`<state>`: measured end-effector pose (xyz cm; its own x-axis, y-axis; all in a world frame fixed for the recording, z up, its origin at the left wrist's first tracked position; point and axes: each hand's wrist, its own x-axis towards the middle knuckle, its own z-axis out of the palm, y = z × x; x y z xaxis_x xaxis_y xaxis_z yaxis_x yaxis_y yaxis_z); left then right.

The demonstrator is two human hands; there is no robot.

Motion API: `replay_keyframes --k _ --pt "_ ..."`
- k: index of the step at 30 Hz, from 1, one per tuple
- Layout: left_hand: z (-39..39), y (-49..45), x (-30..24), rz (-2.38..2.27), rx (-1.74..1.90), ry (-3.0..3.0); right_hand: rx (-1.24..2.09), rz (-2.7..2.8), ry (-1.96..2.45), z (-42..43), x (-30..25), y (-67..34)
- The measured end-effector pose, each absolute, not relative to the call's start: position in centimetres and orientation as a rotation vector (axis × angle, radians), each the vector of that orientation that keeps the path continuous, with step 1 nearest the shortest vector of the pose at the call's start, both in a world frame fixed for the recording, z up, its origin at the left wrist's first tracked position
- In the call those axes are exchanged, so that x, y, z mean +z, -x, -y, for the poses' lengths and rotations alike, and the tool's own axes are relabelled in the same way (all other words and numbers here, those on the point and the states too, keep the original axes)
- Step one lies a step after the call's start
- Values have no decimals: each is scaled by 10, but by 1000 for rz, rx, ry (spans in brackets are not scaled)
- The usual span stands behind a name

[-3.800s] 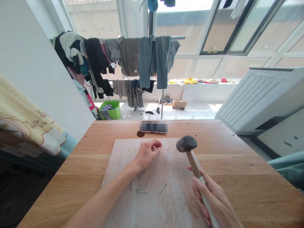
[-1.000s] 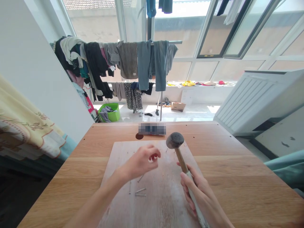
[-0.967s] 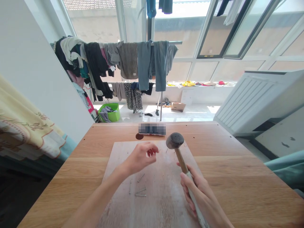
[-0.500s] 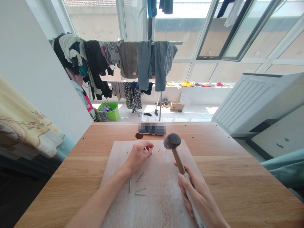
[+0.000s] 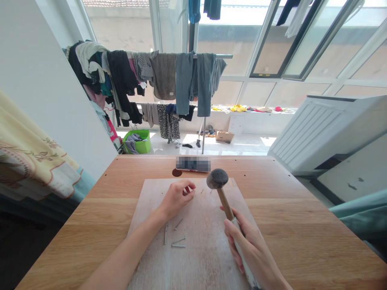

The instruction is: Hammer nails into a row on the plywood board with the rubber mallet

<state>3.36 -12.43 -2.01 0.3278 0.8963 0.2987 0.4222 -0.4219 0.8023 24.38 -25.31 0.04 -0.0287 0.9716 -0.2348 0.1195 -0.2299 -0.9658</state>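
Observation:
My right hand [image 5: 246,237] is wrapped round the handle of a mallet [image 5: 217,179], whose dark rounded head is raised over the board's far right part. My left hand [image 5: 179,197] is over the far part of a pale wooden board [image 5: 193,262], thumb and fingertips pinched together; whatever is between them is hidden or too small to make out. Just right of those fingertips, two nails [image 5: 202,191] stand up from the board. Several loose nails [image 5: 178,245] lie on the board nearer to me, right of my left forearm.
The board lies on a wooden table [image 5: 287,225]. Beyond it, near the table's far edge, are a round hole [image 5: 177,172] and a blurred-out dark object [image 5: 193,164]. Past the table stand a laundry rack [image 5: 214,55] hung with clothes and a green basket [image 5: 145,141].
The mallet and my right hand have shifted slightly to the left. My left hand stays in almost the same place, still pinched. The nails lie as before.

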Motion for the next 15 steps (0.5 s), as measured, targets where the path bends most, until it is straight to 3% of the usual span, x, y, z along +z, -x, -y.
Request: replay_keyframes --k 7,15 --pt "123 -33 -24 -1153 1023 -1955 1482 1168 1420 246 26 -229" --pt "121 -32 -29 -1106 1049 -1889 1484 1220 1351 245 -2 -221"
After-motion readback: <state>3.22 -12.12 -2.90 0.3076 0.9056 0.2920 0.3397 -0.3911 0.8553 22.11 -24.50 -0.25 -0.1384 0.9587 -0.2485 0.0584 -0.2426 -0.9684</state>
